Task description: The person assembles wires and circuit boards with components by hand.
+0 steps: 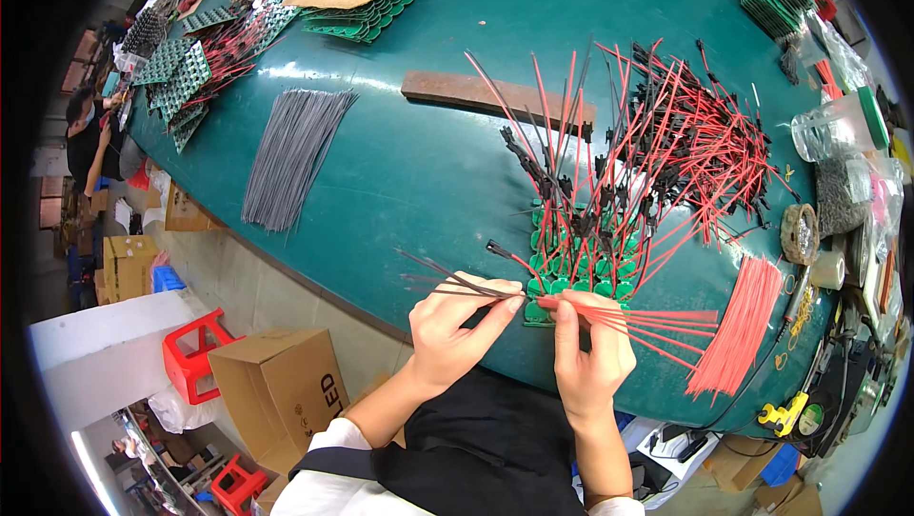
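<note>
Left hand [455, 318] is pinching a small bunch of dark wires [440, 278], fingers closed tight on them, tips fanning out to the left. Right hand [588, 349] is gripping a bunch of red wires [657, 324], fingers curled shut around them, ends spreading right. Both hands are meeting at the near edge of the green circuit board panel [581, 264], which is lying on the green surface [419, 164] and bristling with attached red and black leads. Loose red wire bundle [743, 326] is lying just right of the right hand. Grey wire bundle [293, 156] is sitting well apart, far left. Brown bar [495, 97] is lying beyond the panel.
</note>
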The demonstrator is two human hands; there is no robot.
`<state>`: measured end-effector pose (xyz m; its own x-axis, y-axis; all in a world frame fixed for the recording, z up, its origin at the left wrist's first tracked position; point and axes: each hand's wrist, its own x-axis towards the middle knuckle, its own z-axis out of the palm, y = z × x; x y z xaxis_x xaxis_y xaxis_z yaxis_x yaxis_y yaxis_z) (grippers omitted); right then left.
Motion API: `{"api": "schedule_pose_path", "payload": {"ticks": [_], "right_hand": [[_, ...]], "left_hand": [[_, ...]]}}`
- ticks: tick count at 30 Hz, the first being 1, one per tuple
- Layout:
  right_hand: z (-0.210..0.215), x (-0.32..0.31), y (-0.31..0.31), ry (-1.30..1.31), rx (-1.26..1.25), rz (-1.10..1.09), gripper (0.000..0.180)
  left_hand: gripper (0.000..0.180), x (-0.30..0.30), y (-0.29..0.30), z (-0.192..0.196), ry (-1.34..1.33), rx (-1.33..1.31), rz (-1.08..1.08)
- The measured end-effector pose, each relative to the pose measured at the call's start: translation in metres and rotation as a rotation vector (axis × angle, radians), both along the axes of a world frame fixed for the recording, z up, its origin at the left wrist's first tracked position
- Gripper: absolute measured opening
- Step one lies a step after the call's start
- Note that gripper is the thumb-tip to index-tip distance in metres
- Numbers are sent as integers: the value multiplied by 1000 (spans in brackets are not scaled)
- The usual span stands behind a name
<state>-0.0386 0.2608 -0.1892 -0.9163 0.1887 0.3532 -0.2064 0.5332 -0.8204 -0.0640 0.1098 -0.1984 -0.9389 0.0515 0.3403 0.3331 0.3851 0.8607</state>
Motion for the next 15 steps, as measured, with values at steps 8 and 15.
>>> {"api": "schedule_pose_path", "payload": {"ticks": [8, 15], "right_hand": [[3, -3, 2, 46, 52, 42, 14], [2, -8, 1, 126, 187, 46, 26]], "left_hand": [[17, -1, 0, 0, -4, 6, -26], [18, 0, 0, 2, 8, -4, -14]]}}
